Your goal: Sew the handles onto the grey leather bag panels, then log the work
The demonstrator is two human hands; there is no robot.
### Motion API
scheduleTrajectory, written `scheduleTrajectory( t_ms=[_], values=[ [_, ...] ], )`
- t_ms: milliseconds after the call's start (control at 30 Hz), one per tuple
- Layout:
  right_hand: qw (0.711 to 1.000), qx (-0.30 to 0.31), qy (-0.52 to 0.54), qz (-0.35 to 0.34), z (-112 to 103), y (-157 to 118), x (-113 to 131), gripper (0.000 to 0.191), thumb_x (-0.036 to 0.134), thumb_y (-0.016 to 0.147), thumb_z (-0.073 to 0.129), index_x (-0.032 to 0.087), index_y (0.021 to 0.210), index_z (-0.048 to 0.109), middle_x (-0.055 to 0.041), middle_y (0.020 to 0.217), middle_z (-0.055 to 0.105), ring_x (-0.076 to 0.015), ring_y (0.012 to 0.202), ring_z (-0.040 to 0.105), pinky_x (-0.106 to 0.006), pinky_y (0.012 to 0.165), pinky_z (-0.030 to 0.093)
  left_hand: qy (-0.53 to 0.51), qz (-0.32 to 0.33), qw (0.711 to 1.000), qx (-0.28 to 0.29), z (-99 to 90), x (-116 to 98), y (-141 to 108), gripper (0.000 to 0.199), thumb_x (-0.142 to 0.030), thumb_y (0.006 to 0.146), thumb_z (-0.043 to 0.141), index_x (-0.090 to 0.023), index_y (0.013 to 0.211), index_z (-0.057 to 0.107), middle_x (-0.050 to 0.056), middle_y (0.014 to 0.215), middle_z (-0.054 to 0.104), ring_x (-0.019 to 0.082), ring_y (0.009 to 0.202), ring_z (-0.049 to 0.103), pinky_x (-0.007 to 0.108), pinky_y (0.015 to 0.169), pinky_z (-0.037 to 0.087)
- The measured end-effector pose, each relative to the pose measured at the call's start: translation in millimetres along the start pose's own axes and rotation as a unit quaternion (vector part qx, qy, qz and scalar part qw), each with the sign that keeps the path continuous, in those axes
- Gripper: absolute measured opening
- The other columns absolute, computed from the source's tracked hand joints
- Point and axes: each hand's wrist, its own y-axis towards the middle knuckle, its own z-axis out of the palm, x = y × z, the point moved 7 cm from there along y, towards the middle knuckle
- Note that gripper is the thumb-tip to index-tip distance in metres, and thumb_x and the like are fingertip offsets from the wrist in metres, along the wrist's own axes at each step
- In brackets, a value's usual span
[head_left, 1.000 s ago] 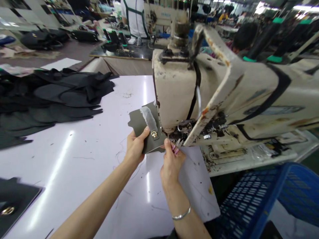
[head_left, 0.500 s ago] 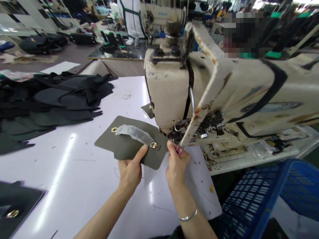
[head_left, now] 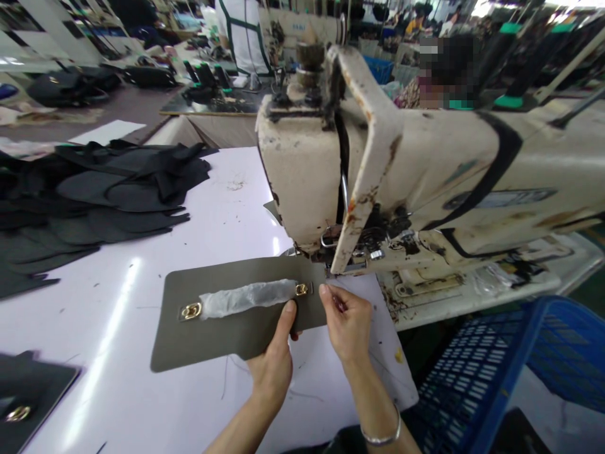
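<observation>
From where I stand, the grey panel (head_left: 212, 343) lies across the middle of the white table (head_left: 212, 230), its upper right corner tucked close under the head of the sewing machine (head_left: 307, 170). I'm taking the panel as the centre of the clock.

The handle (head_left: 248, 297) already seems fixed on, with a gold buckle (head_left: 191, 311) at its nine o'clock end and another buckle (head_left: 301, 289) at three, and cloudy wrapping covers it. The panel looks flat, joined to no other piece that I can see, so I'd judge it part-made. Whether its edge carries stitching, or the needle touches it, I can't tell from here.

At five o'clock the left hand (head_left: 274, 369) pinches the panel's near edge, thumb on top, fingers underneath. At three, the right hand (head_left: 350, 318) is curled around a small pinkish tool (head_left: 338, 302), mostly hidden; its thumb tip meets the panel's edge, but I can't tell if it pinches there.

A dark heap of cut pieces (head_left: 113, 183) lies at ten, a dark panel (head_left: 38, 378) with gold hardware at eight, and a blue basket (head_left: 477, 366) between three and four.
</observation>
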Motion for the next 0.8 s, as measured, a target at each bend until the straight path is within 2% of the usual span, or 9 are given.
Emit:
scheduleTrajectory(
  t_ms=[133,233,333,467,567,667,700,733,800],
  values=[
    [0.980,0.014,0.165,0.112,9.7,3.8,-27.5,0.049,0.048,0.082,0.068,0.018,0.058,0.039,0.0047,0.059,0.023,-0.0094,0.058,0.022,-0.027,0.053,0.018,0.006,-0.003,1.000,-0.001,1.3,-1.3,-3.1,0.033,-0.041,0.068,0.082,-0.016,0.068,0.061,-0.002,0.061,0.057,0.011,0.051,0.049,0.024,0.045,0.040],
    [0.953,0.009,0.261,0.152,18.2,8.0,-39.2,0.043,0.045,0.078,0.073,0.016,0.061,0.045,0.0037,0.062,0.027,-0.0102,0.061,0.024,-0.027,0.056,0.021,0.025,-0.014,0.999,0.024,7.1,-7.0,-4.9,0.034,-0.042,0.070,0.080,-0.017,0.064,0.059,-0.002,0.059,0.056,0.012,0.050,0.049,0.025,0.047,0.041],
    [0.951,0.009,0.270,0.148,20.6,14.8,-37.7,0.039,0.042,0.077,0.074,0.015,0.062,0.050,0.0028,0.063,0.031,-0.0112,0.063,0.027,-0.028,0.058,0.024,0.038,-0.026,0.997,0.062,15.8,-9.5,-4.2,0.039,-0.044,0.075,0.076,-0.019,0.056,0.053,-0.001,0.056,0.053,0.012,0.050,0.047,0.026,0.049,0.043],
    [0.961,-0.008,0.237,0.139,14.4,24.0,-31.8,0.045,0.041,0.073,0.076,0.017,0.057,0.042,0.0042,0.060,0.030,-0.0106,0.061,0.026,-0.028,0.057,0.024,0.018,-0.036,0.993,0.110,22.5,-1.7,-2.3,0.040,-0.047,0.081,0.070,-0.019,0.056,0.054,-0.001,0.053,0.050,0.013,0.049,0.045,0.026,0.048,0.041],
    [0.973,-0.015,0.191,0.128,8.2,28.3,-30.6,0.050,0.044,0.074,0.075,0.019,0.057,0.036,0.0049,0.059,0.027,-0.0104,0.060,0.024,-0.028,0.055,0.022,0.056,-0.101,0.957,0.267,29.4,4.6,-16.0,0.038,-0.051,0.085,0.065,-0.018,0.065,0.061,0.002,0.057,0.054,0.014,0.052,0.051,0.026,0.051,0.043],
    [0.986,-0.011,0.135,0.100,4.4,31.2,-31.6,0.049,0.046,0.077,0.073,0.019,0.057,0.038,0.0048,0.059,0.025,-0.0104,0.060,0.023,-0.028,0.056,0.022,0.099,-0.185,0.830,0.517,34.2,-9.1,-51.6,0.031,-0.048,0.084,0.067,-0.018,0.077,0.065,0.005,0.064,0.062,0.016,0.056,0.058,0.026,0.052,0.044],
    [0.989,-0.006,0.118,0.086,4.1,32.2,-32.0,0.048,0.046,0.078,0.072,0.018,0.056,0.041,0.0046,0.059,0.026,-0.0105,0.060,0.023,-0.028,0.056,0.022,0.112,-0.170,0.802,0.561,32.8,-22.1,-55.3,0.028,-0.045,0.085,0.067,-0.018,0.077,0.066,0.006,0.065,0.064,0.017,0.057,0.059,0.026,0.054,0.045],
    [0.992,-0.001,0.105,0.074,4.0,33.3,-32.5,0.046,0.046,0.079,0.071,0.017,0.056,0.045,0.0043,0.059,0.028,-0.0105,0.060,0.025,-0.028,0.057,0.024,0.125,-0.126,0.802,0.570,31.9,-38.2,-48.9,0.027,-0.042,0.087,0.065,-0.018,0.076,0.067,0.007,0.066,0.065,0.017,0.059,0.060,0.027,0.056,0.046],
    [0.995,0.004,0.082,0.059,3.0,35.2,-34.0,0.041,0.047,0.079,0.070,0.015,0.059,0.055,0.0035,0.058,0.035,-0.0108,0.060,0.029,-0.027,0.058,0.027,0.156,0.030,0.855,0.494,30.1,-74.8,-10.8,0.027,-0.038,0.091,0.059,-0.019,0.074,0.068,0.008,0.070,0.067,0.019,0.065,0.062,0.029,0.062,0.048]
  ],
)
